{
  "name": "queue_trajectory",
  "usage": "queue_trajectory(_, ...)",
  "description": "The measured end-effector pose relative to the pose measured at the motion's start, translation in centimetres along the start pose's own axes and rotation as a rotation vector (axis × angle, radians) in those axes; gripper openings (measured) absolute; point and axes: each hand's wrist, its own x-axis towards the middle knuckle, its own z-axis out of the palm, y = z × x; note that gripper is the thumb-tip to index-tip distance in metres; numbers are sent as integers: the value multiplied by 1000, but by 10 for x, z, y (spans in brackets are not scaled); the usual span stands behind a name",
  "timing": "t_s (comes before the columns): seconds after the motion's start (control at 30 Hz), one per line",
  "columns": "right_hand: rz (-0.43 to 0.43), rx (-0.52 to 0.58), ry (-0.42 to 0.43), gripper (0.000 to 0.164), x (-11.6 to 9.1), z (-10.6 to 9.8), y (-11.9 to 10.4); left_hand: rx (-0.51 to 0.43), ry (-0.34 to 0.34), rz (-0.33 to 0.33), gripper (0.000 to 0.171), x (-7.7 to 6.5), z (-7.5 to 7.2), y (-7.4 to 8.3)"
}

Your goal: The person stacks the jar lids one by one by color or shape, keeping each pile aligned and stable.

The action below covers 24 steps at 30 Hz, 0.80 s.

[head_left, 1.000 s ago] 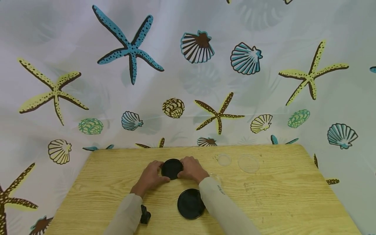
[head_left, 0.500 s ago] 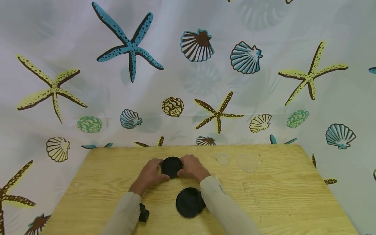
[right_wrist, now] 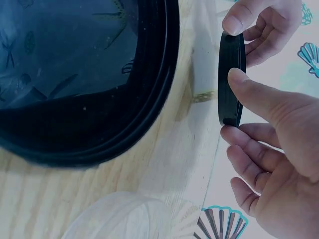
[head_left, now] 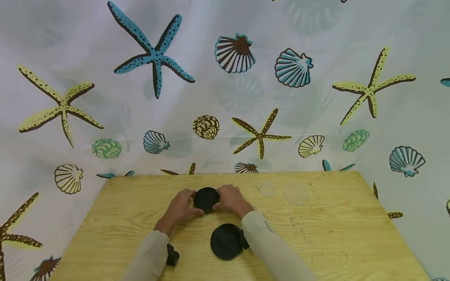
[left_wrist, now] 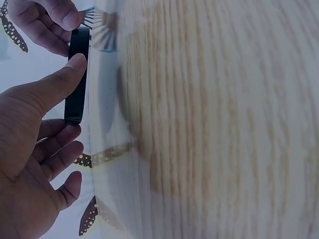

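Both hands hold a small round black lid [head_left: 206, 200] over the far half of the table, one at each side. My left hand [head_left: 179, 207] pinches its left edge with thumb and fingers, while the right hand [head_left: 232, 200] grips the right edge. Each wrist view shows the lid [left_wrist: 76, 102] [right_wrist: 229, 55] edge-on, as a thin dark band with a thumb on its rim. Nearer the body lies a larger round black lid [head_left: 226, 242], beside the right forearm. Its raised rim [right_wrist: 167, 74] and shiny inside fill the upper left of the right wrist view.
Two clear discs, a small one [head_left: 266, 189] and a larger one [head_left: 295, 194], lie on the wooden table [head_left: 344, 226] at the back right. A clear round container [right_wrist: 117, 219] is partly hidden behind the right sleeve in the head view. A patterned curtain [head_left: 225, 93] hangs behind.
Both hands keep their hold on the small black lid with almost no movement. The head view has shifted slightly.
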Motion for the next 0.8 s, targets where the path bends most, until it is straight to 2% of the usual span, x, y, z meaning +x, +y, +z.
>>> queue_trajectory(0.33, -7, 29, 19, 37, -6, -4, 4, -5, -6, 6, 72, -2, 0, 6)
queue_trajectory(0.57, 3, 51, 14, 53, -9, -4, 7, 16, 5, 7, 69, -5, -1, 11)
queue_trajectory(0.8, 0, 32, 13, 57, -12, -6, 7, 13, 17, 13, 68, -8, 0, 15)
